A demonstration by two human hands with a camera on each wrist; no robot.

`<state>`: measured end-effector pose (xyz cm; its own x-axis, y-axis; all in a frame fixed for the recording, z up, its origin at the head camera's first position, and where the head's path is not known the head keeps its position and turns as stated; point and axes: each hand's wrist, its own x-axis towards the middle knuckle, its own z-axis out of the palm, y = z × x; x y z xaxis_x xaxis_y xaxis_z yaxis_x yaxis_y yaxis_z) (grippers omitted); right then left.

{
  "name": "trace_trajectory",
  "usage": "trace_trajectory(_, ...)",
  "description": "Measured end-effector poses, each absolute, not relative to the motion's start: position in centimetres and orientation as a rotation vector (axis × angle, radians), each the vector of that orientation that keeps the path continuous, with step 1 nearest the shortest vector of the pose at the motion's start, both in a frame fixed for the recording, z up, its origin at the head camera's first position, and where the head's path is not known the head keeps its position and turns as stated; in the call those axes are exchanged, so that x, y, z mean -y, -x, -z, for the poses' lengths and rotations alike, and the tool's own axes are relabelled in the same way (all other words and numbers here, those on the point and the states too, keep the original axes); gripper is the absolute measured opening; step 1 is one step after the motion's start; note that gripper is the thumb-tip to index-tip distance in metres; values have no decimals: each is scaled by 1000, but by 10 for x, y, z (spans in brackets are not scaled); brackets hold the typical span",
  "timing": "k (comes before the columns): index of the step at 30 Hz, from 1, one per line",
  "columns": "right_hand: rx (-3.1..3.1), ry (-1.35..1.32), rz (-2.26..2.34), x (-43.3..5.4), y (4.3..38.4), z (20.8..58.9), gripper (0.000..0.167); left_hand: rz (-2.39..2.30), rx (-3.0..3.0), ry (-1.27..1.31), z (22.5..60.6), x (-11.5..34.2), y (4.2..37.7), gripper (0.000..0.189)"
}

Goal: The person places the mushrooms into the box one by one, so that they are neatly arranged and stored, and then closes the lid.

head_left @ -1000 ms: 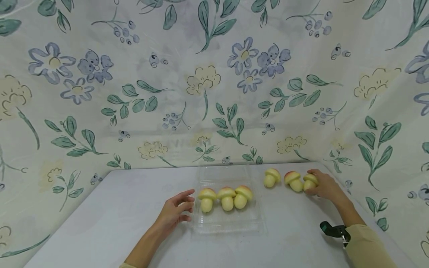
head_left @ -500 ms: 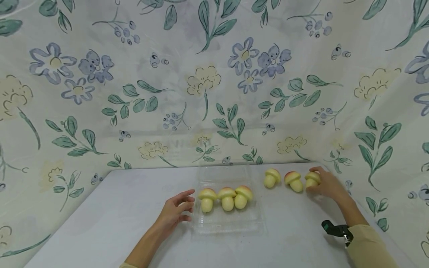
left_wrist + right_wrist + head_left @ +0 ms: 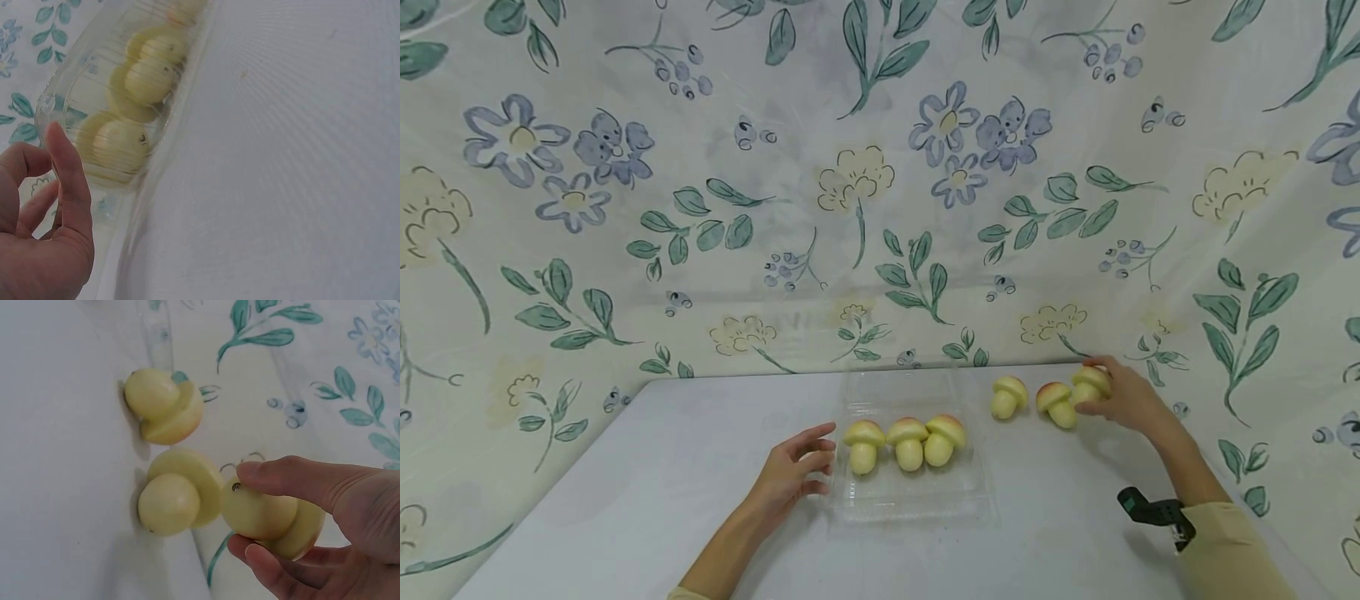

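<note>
A clear plastic clamshell box (image 3: 917,504) lies with its lid folded back on the white table. Three toy mushrooms (image 3: 862,447), pale yellow with pink-tinged caps, sit in a row inside it. My left hand (image 3: 792,468) is beside the box's left side, fingers loosely bent, fingertips right at the clear wall in the left wrist view. On the right, my right hand (image 3: 1123,402) holds another toy mushroom (image 3: 262,512) between thumb and fingers, raised above the table. Two more, a red-tinged mushroom (image 3: 1057,404) and a yellow mushroom (image 3: 1008,397), stand to its left.
The white table (image 3: 700,442) ends at the back against a hanging floral cloth (image 3: 850,208). A black device (image 3: 1150,510) is strapped at the right wrist, by the sleeve.
My right hand has drawn its mushroom slightly right, then lifted it up and back to the left, where it overlaps the red-tinged one. The left hand stays in place.
</note>
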<state>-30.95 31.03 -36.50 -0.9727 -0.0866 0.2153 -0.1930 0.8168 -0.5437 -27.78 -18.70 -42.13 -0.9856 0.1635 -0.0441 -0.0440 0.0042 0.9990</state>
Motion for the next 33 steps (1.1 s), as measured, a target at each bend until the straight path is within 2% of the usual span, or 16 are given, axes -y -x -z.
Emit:
trace_trajectory(13,2741,-341,-733,-280,301,346,72,-2135,-2115,-73,422,186,277,55)
trace_trajectory(19,2705,-433,-794,-263,297,344,66,-2135,-2109,-96,424,186,279,56)
trace_trajectory(33,2750,-582,-956,-228,290,348,68,-2116,-2131,-127,419,185,277,56)
